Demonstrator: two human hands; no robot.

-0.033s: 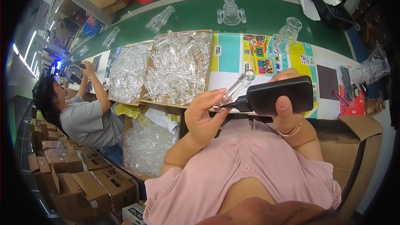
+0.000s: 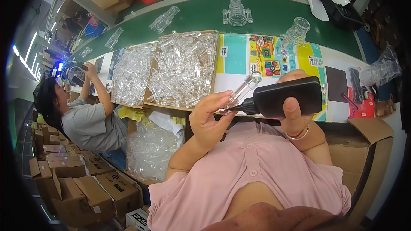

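Print (image 2: 115, 176) on brown carton (image 2: 122, 195), white box (image 2: 136, 221), colourful sheet (image 2: 267, 55)

My desk (image 2: 274, 13): green on the far side, a bright printed sheet (image 2: 233, 45) covering part of the near side before me. Left of the sheet, a cardboard tray (image 2: 215, 55) heaped with clear pieces. Clear assemblies (image 2: 236, 16) spaced apart on the green. Off right, a dark flat rectangle (image 2: 338, 79).
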